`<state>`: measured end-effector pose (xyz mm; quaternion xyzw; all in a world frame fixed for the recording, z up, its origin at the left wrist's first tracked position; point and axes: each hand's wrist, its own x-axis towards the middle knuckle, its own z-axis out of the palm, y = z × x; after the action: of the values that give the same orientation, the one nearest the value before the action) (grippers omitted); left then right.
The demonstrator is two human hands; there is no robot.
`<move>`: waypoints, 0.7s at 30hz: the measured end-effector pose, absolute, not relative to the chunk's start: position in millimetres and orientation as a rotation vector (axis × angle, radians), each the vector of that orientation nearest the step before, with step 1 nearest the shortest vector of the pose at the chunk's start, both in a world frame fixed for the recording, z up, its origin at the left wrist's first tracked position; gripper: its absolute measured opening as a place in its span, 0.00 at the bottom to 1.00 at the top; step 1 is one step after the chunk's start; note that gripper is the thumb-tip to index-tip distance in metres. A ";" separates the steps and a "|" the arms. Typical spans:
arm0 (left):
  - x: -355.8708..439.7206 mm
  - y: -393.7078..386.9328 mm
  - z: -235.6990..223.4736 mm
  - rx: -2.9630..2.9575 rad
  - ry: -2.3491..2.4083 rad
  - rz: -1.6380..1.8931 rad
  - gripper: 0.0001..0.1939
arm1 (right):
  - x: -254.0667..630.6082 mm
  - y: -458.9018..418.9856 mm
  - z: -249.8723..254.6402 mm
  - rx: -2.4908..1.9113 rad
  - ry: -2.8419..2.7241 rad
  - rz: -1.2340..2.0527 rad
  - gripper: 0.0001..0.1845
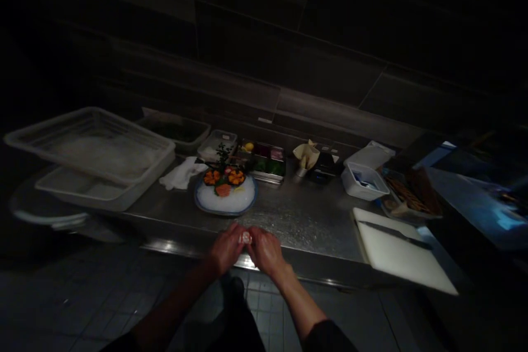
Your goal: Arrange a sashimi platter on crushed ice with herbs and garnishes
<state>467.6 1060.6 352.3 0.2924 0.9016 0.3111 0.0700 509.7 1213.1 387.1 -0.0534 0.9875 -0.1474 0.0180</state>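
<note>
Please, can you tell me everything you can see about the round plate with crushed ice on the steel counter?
The round plate has a blue rim and lies flat on the stainless steel counter. Crushed ice fills it. Towards the back, orange pieces sit on the ice among green leaves, with a dark leafy sprig rising above. The low light hides finer details.

place: commercial kitchen | bench: long stainless steel bench (305, 214) | prep: white cutting board (396, 261) with a long knife (394, 234) | food: ice-filled platter (225, 198) with garnish | storage: steel compartment tray (263, 160), white plastic tubs (93, 146) | floor: dark tiled floor (124, 302)
</note>
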 end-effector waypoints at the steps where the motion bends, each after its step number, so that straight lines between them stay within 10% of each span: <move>1: 445.2 1062.9 347.7 0.854 2.742 0.929 0.11 | 483.9 1216.2 384.5 -0.203 3.054 -0.452 0.09; 14: 297.4 1088.1 321.6 0.675 2.897 0.828 0.22 | 294.1 1251.1 327.2 -0.401 2.903 -0.577 0.15; 21: 301.0 1073.7 316.3 0.845 3.372 0.456 0.09 | 296.4 1249.5 321.8 -0.237 2.877 -0.896 0.13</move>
<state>301.0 1073.7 316.3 0.2372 0.9458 0.1280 -0.1811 296.4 1249.5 321.8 -0.0784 0.9501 -0.2960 0.0594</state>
